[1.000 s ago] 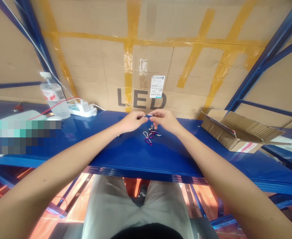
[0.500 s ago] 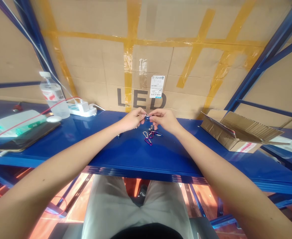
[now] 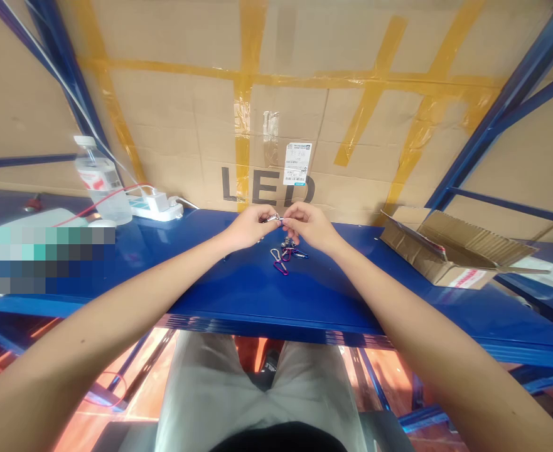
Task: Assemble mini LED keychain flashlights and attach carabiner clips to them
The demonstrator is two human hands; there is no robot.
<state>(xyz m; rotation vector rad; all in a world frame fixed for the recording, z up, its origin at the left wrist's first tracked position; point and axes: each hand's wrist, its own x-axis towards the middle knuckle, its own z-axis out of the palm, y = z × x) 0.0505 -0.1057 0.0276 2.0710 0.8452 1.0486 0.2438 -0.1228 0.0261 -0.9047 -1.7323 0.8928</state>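
My left hand [image 3: 249, 227] pinches a small silver metal piece [image 3: 273, 218] between thumb and fingers, just above the blue table. My right hand [image 3: 312, 227] meets it fingertip to fingertip, closed on a small carabiner that is mostly hidden by the fingers. Below the hands, a carabiner [image 3: 280, 268] with silver and purple-red parts lies on the tabletop. Beside it are a blue carabiner [image 3: 300, 253] and some small silver metal parts [image 3: 287, 242], partly under my right fingers.
An open cardboard box [image 3: 455, 254] stands on the table [image 3: 276, 298] at the right. At the left are a plastic bottle [image 3: 102, 182], a power strip [image 3: 161, 209] and a red cable. A pixelated patch covers part of the left side. A large taped carton [image 3: 186, 125] rises behind.
The held piece has turned between my fingertips: its loop showed before, and now the silver part points out from my left fingers. Both arms stay nearly in place.
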